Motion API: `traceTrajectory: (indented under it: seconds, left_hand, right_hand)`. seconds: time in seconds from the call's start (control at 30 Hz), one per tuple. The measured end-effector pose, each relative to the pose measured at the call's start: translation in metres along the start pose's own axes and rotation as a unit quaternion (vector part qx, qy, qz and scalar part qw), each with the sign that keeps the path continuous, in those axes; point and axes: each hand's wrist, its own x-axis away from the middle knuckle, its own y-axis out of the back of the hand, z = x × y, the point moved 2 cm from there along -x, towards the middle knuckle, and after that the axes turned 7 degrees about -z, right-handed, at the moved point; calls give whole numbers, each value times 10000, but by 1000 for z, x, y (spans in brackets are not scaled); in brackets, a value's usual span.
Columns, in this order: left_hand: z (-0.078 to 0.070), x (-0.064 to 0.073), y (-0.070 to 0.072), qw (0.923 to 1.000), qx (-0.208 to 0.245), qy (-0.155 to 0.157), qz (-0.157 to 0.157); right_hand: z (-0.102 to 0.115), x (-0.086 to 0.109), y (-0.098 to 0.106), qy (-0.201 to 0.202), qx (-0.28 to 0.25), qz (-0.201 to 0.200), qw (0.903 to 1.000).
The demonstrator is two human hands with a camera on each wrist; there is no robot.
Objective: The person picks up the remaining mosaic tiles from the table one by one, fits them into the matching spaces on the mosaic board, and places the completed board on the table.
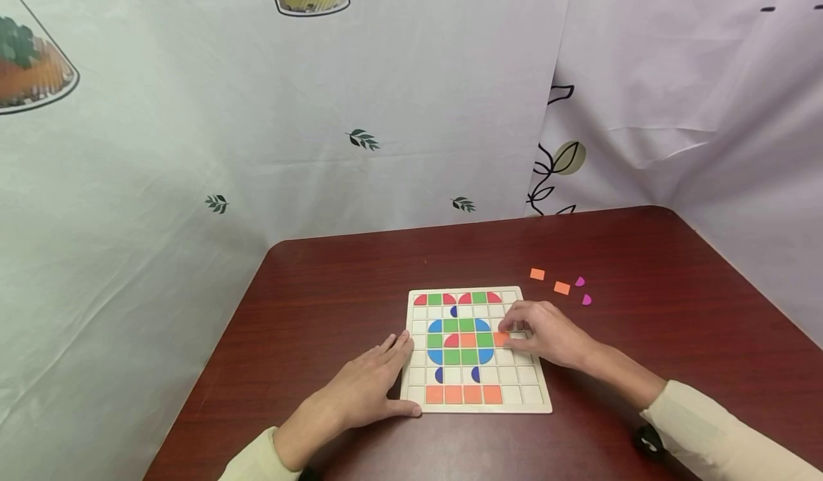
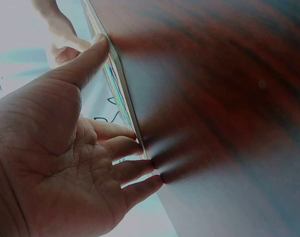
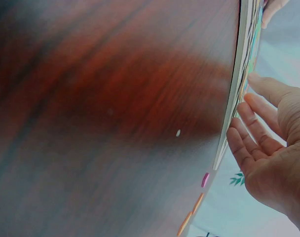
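Observation:
A pale square board (image 1: 521, 398) with a grid of recessed cells lies on the table. It bears green, orange, red and blue tiles in squares, quarter circles and half circles. My left hand (image 1: 366, 384) rests along its left edge, fingers straight, thumb on the near left corner; in the left wrist view those fingers (image 2: 140, 190) touch the board's side. Over the right part of the board, my right hand (image 1: 553, 334) pinches an orange square tile (image 1: 499, 339) between thumb and forefinger, at a cell beside a green square. The other right fingers (image 3: 241, 150) are slightly bent.
Beyond the board's far right corner lie two loose orange squares (image 1: 562, 288) and two magenta half circles (image 1: 581, 281). The dark red table (image 1: 334, 288) surrounds the board. Patterned white cloth (image 1: 411, 109) hangs behind and at the sides.

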Motion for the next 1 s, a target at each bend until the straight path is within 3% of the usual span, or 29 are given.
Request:
traceTrajectory:
  seconds: [0.63, 1.0]
  left_hand:
    - [-1, 0, 0, 10000, 49, 65, 36]
    - [-1, -1, -1, 10000, 42, 82, 39]
  right_hand:
    - [0, 1, -1, -117, 13, 16, 9999]
    - [1, -6, 14, -281, 155, -671, 9972]
